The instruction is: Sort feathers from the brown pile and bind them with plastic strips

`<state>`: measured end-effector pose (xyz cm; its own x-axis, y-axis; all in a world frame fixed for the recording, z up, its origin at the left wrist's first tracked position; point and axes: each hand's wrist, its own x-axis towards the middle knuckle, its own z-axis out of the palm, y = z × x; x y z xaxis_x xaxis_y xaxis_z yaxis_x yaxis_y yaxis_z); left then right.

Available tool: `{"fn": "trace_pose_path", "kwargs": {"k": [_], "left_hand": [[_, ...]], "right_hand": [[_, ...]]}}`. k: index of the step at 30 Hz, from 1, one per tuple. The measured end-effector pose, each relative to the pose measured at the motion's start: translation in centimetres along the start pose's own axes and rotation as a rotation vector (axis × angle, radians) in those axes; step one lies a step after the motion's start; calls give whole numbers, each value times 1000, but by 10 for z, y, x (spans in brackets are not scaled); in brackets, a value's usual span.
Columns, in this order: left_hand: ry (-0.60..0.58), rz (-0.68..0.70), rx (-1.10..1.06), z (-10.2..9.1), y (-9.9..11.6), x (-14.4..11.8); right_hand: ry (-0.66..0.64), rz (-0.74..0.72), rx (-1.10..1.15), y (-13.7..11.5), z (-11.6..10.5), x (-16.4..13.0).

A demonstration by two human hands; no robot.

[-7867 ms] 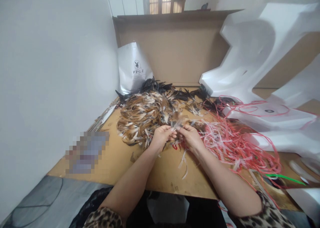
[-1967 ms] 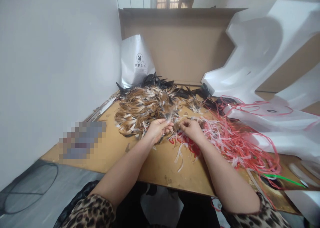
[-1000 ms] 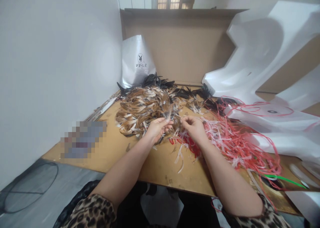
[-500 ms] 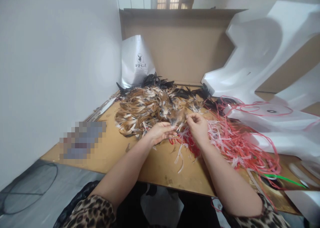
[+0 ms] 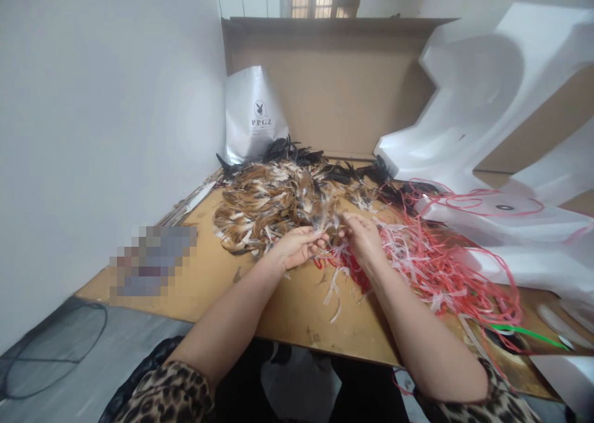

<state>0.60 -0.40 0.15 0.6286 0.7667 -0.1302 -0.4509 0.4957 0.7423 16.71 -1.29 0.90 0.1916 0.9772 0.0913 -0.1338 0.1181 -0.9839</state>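
1. Small bundle of feathers (image 5: 328,230), at the centre of the frame: brown and white, pinched between both hands at the near edge of the larger heap. Its long axis cannot be made out with certainty; the loose tips appear to point toward the top of the frame, away from the person.
2. Left hand (image 5: 297,247), just left of centre: fingers curled, tips pressed on the bundle from the left, so the grip is closed on the feathers.
3. Right hand (image 5: 364,237), just right of centre: thumb and fingers gathered toward the same bundle; whether they truly clench it or only touch it cannot be told.
4. Feather pile (image 5: 273,203), above and left of the hands: brown, white and black feathers lying mostly flat, black ones at the far edge.
5. Tangle of red and white strips (image 5: 431,262), right of centre, touching the right hand and trailing toward the lower right.
6. Wooden board (image 5: 297,311), bearing all of the above, its near edge crossing the lower frame.
7. White bag (image 5: 255,120), upper centre-left, upright against the cardboard sheet (image 5: 343,83).
8. White foam pieces (image 5: 487,101), upper right.
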Motion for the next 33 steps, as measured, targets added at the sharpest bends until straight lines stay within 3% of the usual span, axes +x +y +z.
{"fn": "trace_pose_path", "kwargs": {"k": [5,9,16,24,33], "left_hand": [[-26,14,-94,-2,3,-1],[-75,0,-108,-2,3,-2],[-24,-36,-60,1,3,-3],[80,44,111,-1,3,-1],[113,78,222,3,0,-1]], "right_hand": [[-335,179,146,-4,3,-5],[-418,192,205,-8,7,-11],[-349,174,179,-5,8,-10],[-128,11,16,-5,5,-8],[-118,-37,-51,-2,9,-9]]}}
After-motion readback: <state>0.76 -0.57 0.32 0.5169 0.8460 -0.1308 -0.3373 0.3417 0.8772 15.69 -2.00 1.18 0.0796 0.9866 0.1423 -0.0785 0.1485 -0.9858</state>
